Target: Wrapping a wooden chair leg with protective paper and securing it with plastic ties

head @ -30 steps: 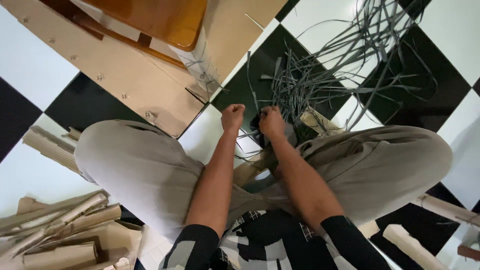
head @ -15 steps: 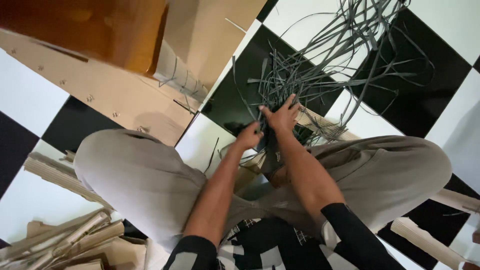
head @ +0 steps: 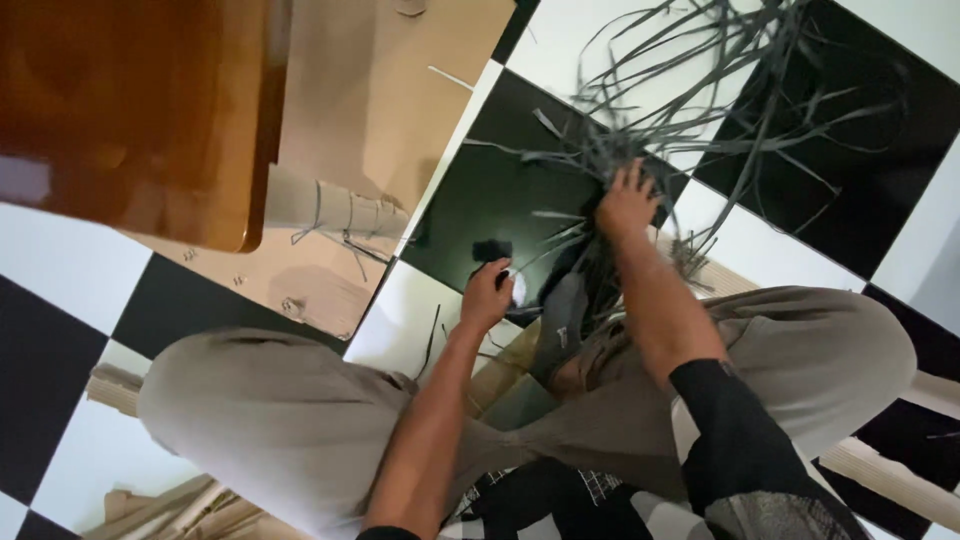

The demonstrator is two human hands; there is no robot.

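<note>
I sit cross-legged on a black-and-white tiled floor. My right hand (head: 625, 203) reaches forward into a loose pile of long grey strips (head: 720, 90), its fingers curled among them. A bundle of the same strips (head: 566, 322) runs back from that hand down between my legs. My left hand (head: 486, 297) is closed low over the floor to the left of the bundle. A small dark object (head: 491, 249) sticks out above its fingers. What that object is cannot be made out.
A brown wooden tabletop (head: 130, 110) fills the upper left. A cardboard sheet (head: 380, 90) lies beside it, with a cardboard tube (head: 335, 208) wrapped in strips on it. Cardboard rolls (head: 170, 510) lie at the lower left, and a pale slat (head: 890, 475) at the lower right.
My hands, together on the strips before, have parted. The right one went forward into the pile and the left one dropped back to the left. The view has shifted.
</note>
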